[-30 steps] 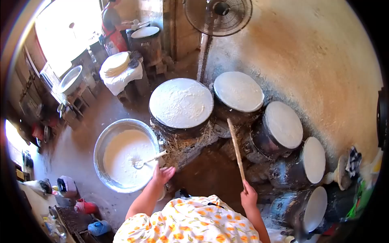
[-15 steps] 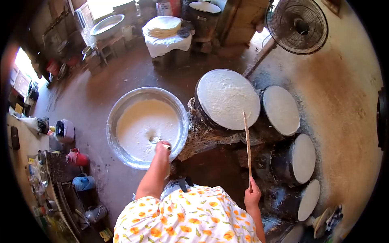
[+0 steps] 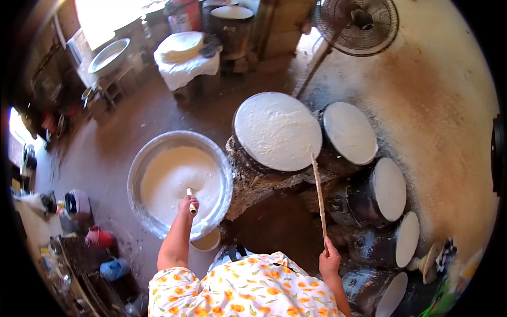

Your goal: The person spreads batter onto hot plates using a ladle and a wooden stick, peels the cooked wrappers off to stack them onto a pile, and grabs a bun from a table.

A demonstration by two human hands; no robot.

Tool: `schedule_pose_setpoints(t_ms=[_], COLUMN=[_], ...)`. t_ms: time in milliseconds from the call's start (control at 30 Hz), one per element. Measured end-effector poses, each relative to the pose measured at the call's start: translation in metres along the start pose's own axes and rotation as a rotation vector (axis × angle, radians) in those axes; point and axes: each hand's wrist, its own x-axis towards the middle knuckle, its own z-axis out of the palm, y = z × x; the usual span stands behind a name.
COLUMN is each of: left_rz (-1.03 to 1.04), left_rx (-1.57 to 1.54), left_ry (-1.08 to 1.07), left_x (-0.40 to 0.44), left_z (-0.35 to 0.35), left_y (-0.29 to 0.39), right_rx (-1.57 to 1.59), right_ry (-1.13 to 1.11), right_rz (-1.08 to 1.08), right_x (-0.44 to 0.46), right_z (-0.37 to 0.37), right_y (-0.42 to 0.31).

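Note:
My left hand (image 3: 188,205) is closed round the pale handle of a ladle (image 3: 192,208), over the near part of a wide metal basin (image 3: 135,198) of white batter (image 3: 177,171). The ladle's bowl is not visible, only a bit of shaft at the batter's surface. In my right hand (image 3: 329,259) is the lower end of a long thin wooden stick (image 3: 320,198). Its tip is at the near right edge of a large round stove top (image 3: 277,129) coated in white batter.
Several more white-topped round drums, one here (image 3: 349,133), curve down the right side. A fan (image 3: 362,20) stands at the back right. Flat round sheets (image 3: 179,46) are piled on a cloth-covered stand. A red jug (image 3: 99,238) and a blue jug (image 3: 114,269) are at the lower left.
My left hand, open beside the basin a second ago, has taken hold of the ladle handle. The stick's tip now meets the large top's edge. The view has shifted.

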Motion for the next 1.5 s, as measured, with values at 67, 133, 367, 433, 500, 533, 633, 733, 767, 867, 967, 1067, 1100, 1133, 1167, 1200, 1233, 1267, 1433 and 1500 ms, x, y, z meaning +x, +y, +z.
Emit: schedule_pose_setpoints(t_ms=[67, 133, 367, 433, 500, 533, 633, 733, 767, 867, 967, 1067, 1100, 1133, 1167, 1200, 1233, 1267, 1433, 1500], left_rz=[0.004, -0.073, -0.032, 0.03, 0.052, 0.083, 0.346, 0.579, 0.644, 0.726, 0.733, 0.479, 0.395, 0.291, 0.281, 0.229, 0.178, 0.239, 0.326, 0.454], left_rx=[0.029, 0.078, 0.299, 0.386, 0.454, 0.458, 0.831, 1.079, 1.139, 1.236, 1.26, 1.108, 1.031, 0.843, 0.833, 0.736, 0.642, 0.767, 0.783, 0.897], left_ry=[-0.033, -0.028, -0.102, -0.192, -0.266, -0.274, -0.392, -0.35, -0.329, -0.307, -0.205, -0.003, 0.062, 0.124, 0.133, 0.153, 0.172, 0.144, -0.145, -0.128], left_x=[0.005, -0.009, -0.113, -0.157, -0.207, -0.229, -0.296, -0.359, -0.376, -0.401, -0.391, -0.342, -0.325, -0.31, -0.305, -0.304, -0.305, -0.313, -0.381, -0.377], left_z=[0.008, 0.023, 0.109, 0.137, 0.172, 0.188, 0.234, 0.282, 0.295, 0.303, 0.281, 0.224, 0.203, 0.184, 0.172, 0.164, 0.158, 0.152, 0.176, 0.171], left_y=[0.01, 0.014, -0.015, -0.03, -0.048, -0.054, -0.075, -0.096, -0.103, -0.114, -0.118, -0.105, -0.099, -0.092, -0.09, -0.092, -0.093, -0.094, -0.109, -0.105], right_rx=[0.005, 0.014, 0.075, 0.091, 0.142, 0.193, 0.246, 0.256, 0.267, 0.296, 0.374, 0.297, 0.282, 0.282, 0.287, 0.284, 0.278, 0.28, 0.233, 0.235], right_ry=[-0.002, -0.018, 0.02, 0.03, 0.009, -0.009, -0.034, -0.083, -0.123, -0.086, -0.257, -0.274, -0.288, -0.287, -0.277, -0.254, -0.259, -0.263, -0.241, -0.224], right_rz=[0.053, 0.1, -0.07, -0.127, -0.124, -0.098, -0.135, -0.17, -0.128, -0.149, 0.089, -0.056, -0.042, -0.064, -0.095, -0.148, -0.144, -0.14, -0.212, -0.262], right_x=[-0.003, -0.003, 0.004, 0.01, 0.015, 0.019, 0.028, 0.037, 0.04, 0.043, 0.043, 0.04, 0.038, 0.038, 0.04, 0.04, 0.04, 0.041, 0.046, 0.048], right_z=[-0.004, -0.006, 0.003, 0.006, 0.014, 0.016, 0.026, 0.029, 0.029, 0.035, 0.019, 0.023, 0.021, 0.019, 0.02, 0.025, 0.025, 0.026, 0.026, 0.029], right_y=[-0.006, -0.007, 0.017, 0.016, 0.025, 0.023, 0.03, 0.032, 0.033, 0.035, 0.013, 0.024, 0.023, 0.019, 0.019, 0.024, 0.027, 0.028, 0.021, 0.021])
